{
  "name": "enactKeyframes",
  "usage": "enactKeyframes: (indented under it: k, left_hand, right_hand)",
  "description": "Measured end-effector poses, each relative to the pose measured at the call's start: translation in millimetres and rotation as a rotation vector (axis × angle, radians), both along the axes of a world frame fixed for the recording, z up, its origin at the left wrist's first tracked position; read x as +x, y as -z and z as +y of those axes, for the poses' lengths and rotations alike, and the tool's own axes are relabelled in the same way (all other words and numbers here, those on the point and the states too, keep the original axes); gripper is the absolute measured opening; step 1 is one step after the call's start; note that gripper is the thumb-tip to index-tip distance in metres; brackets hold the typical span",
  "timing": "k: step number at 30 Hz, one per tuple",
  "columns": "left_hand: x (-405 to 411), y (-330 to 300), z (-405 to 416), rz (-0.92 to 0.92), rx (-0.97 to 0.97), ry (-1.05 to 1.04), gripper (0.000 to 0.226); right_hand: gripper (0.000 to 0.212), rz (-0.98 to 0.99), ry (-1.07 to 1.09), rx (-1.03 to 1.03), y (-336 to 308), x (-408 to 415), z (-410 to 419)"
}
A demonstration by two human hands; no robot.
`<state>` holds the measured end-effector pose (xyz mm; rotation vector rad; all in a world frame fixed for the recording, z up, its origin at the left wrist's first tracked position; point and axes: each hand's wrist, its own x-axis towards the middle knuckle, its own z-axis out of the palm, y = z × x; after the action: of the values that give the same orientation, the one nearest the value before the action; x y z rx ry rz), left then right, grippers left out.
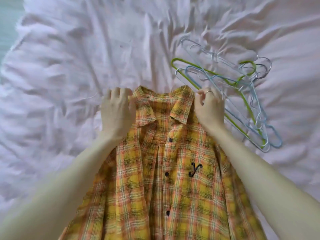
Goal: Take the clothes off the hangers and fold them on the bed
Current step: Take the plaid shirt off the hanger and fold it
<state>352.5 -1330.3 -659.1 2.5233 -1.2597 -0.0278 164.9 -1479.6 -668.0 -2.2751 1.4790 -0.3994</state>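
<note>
Wrinkled pale pink bed [69,66] carrying yellow-orange plaid shirt [173,179], lying front up, buttoned. Left hand [117,111] and right hand [208,108] pinching shoulders beside collar. Thin wire hangers [242,94] piling just right.

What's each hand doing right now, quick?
Left hand: fingers curled, gripping the plaid shirt at its left shoulder.
Right hand: pinching the shirt's right shoulder beside the collar.
</note>
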Motion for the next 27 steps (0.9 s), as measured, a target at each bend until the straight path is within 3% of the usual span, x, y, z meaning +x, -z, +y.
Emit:
enactKeyframes:
  k: [2,4,7,10,12,13,15,17,20,24,27]
  left_hand:
    - [-28,2,-2,0.140,0.033,0.114,0.023]
    - [-51,11,-6,0.271,0.245,0.082,0.040]
    - [-55,24,-19,0.332,0.396,-0.113,0.059]
    - [-48,30,-29,0.382,0.386,-0.154,0.044]
    - [-44,26,-33,0.547,0.346,-0.219,0.035]
    - [-41,24,-36,0.717,0.275,-0.296,0.033]
    - [-36,17,-44,1.110,0.093,-0.455,0.029]
    - [-32,10,-53,1.312,-0.017,-0.516,0.026]
    - [-35,12,-58,1.380,-0.084,-0.537,0.025]
    - [-40,28,-47,1.355,0.003,-0.407,0.026]
    - [-43,25,-39,1.286,0.024,-0.315,0.028]
  right_hand:
    - [0.029,-0.002,-0.145,-0.008,1,9,18]
    - [0.042,0.154,-0.234,0.047,6,20,34]
    - [0.060,0.396,-0.148,0.181,14,33,35]
    - [0.046,0.434,-0.024,0.266,19,33,27]
    - [0.030,0.369,-0.001,0.343,21,31,26]
    - [0.025,0.288,0.016,0.411,21,30,26]
    - [0.026,0.042,0.057,0.583,19,26,22]
    - [0.029,-0.161,0.094,0.674,13,23,16]
    - [0.024,-0.265,0.127,0.689,9,21,8]
    - [0.032,-0.247,0.082,0.760,14,22,8]
    - [0.014,-0.195,0.027,0.753,10,20,26]
